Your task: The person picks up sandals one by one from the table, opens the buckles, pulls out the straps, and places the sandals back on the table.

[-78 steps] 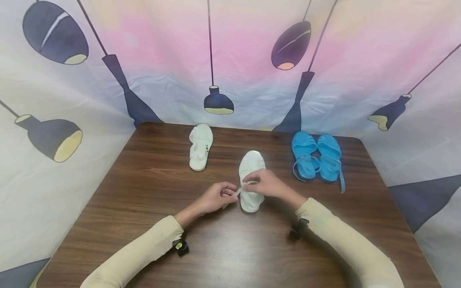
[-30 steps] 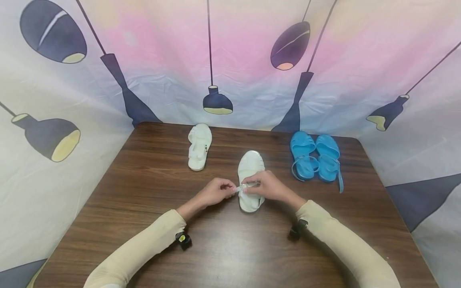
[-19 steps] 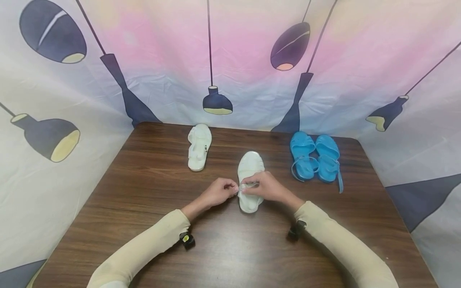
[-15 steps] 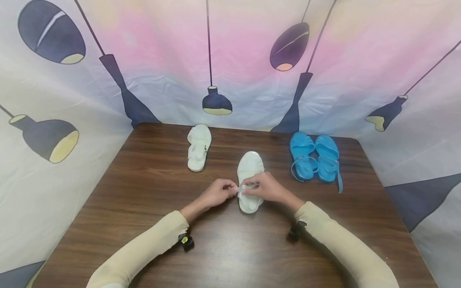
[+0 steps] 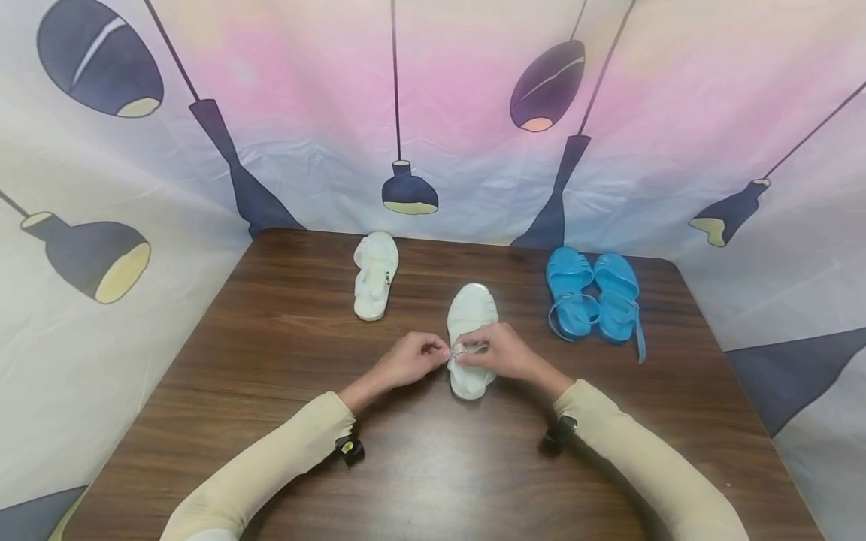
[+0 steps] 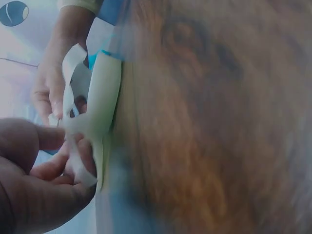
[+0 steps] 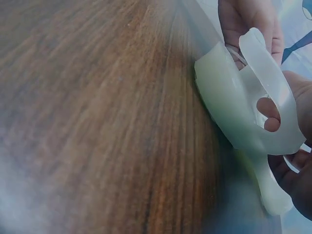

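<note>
A white jelly sandal (image 5: 472, 304) lies flat on the table, toe pointing away. My left hand (image 5: 411, 358) comes in from its left side and pinches the sandal's ankle strap, whose loose tail (image 6: 82, 165) hangs by the fingers in the left wrist view. From the other side, my right hand (image 5: 506, 350) reaches over the sandal and pinches the strap at a small buckle (image 5: 459, 349). The fingertips of both hands nearly meet there. In the right wrist view the strap's loop (image 7: 268, 73) stands up over the heel (image 7: 222, 90); fingers partly hide the buckle.
A second white sandal (image 5: 382, 274) lies at the back left of the brown wooden table (image 5: 271, 300). Two blue sandals, one left (image 5: 570, 274) and one right (image 5: 617, 282), stand side by side at the back right. A printed cloth (image 5: 460, 90) hangs behind the table.
My left hand has moved slightly right and up, closer to the buckle. The length of strap that showed between the two hands has shortened. My right hand stays nearly in place.
</note>
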`<control>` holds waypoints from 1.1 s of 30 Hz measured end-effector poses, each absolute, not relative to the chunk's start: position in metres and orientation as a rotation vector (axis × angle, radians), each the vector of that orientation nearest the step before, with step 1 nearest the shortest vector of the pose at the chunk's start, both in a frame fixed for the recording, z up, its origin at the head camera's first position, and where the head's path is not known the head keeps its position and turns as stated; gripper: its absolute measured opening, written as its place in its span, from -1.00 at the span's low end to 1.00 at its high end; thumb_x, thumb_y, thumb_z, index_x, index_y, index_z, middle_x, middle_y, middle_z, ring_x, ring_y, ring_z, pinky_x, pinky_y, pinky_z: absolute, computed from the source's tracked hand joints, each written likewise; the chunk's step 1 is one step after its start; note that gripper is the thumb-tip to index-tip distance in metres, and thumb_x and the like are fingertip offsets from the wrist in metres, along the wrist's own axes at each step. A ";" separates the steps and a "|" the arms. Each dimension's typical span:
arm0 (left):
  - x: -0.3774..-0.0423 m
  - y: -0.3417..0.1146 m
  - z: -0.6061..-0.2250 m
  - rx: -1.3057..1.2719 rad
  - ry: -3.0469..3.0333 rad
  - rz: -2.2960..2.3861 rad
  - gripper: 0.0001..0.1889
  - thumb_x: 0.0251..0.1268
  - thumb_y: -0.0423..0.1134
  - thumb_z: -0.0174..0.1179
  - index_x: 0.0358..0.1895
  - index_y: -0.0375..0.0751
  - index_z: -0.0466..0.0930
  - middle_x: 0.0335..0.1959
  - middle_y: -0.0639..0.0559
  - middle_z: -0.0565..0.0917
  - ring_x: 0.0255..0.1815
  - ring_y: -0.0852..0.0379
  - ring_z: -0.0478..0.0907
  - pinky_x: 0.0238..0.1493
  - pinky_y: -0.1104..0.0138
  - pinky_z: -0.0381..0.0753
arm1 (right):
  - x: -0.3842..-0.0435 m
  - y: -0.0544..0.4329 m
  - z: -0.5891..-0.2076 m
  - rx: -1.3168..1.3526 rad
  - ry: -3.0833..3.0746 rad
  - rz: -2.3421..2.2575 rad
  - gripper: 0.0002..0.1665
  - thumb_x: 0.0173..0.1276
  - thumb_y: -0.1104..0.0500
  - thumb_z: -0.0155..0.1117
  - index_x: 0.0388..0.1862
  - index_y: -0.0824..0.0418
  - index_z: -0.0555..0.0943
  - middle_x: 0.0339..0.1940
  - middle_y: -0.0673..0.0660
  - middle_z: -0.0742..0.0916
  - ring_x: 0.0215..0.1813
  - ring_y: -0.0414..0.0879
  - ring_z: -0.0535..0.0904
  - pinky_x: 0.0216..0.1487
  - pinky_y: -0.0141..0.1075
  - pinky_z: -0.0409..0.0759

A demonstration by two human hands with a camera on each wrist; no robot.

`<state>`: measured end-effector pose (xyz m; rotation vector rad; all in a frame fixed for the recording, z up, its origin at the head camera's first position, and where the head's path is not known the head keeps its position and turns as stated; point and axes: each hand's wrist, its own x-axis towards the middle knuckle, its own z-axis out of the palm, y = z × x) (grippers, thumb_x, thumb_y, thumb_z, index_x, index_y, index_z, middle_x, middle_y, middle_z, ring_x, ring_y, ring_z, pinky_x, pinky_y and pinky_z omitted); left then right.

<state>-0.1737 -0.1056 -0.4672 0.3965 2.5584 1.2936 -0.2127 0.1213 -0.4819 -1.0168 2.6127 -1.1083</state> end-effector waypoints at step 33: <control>-0.176 -0.109 -0.468 0.481 2.459 1.331 -0.84 0.48 -0.28 0.19 -0.22 -0.23 0.73 -0.49 0.13 0.58 -0.48 0.23 0.48 -0.44 0.37 0.51 | -0.206 0.121 -0.484 -1.033 2.607 -1.165 -0.77 0.27 0.06 0.56 -0.11 0.06 0.82 -0.20 -0.12 0.82 -0.22 -0.30 0.62 -0.17 -0.40 0.64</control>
